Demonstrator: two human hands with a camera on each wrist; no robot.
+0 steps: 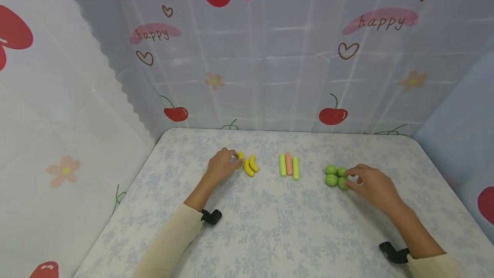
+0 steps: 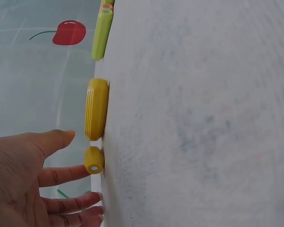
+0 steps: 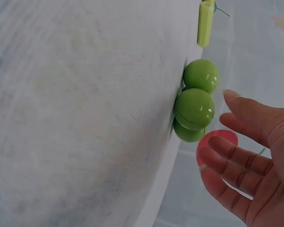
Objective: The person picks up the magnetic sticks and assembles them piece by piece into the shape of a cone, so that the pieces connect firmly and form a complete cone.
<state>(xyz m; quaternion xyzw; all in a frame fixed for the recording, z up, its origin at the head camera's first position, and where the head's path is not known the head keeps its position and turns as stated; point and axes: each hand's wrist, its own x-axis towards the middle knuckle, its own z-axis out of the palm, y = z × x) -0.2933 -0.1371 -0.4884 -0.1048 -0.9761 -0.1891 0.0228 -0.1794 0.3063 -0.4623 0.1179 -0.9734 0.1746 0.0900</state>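
My left hand [image 1: 222, 165] lies on the table with its fingers straight, one fingertip [image 2: 78, 171] at a small yellow banana piece [image 2: 93, 160]. Two more yellow banana pieces [image 1: 251, 165] lie just right of it. My right hand [image 1: 371, 184] is open, its fingertips [image 3: 229, 97] close beside several green balls [image 1: 335, 176] clustered together; I cannot tell whether they touch. In the right wrist view three of the green balls [image 3: 194, 108] show. Neither hand holds anything.
Between the hands lie three short sticks side by side: green [image 1: 283, 164], pink [image 1: 288, 163] and green [image 1: 295, 168]. The table [image 1: 270, 226] has a pale floral cloth. Cherry-print curtains enclose it at the back and both sides.
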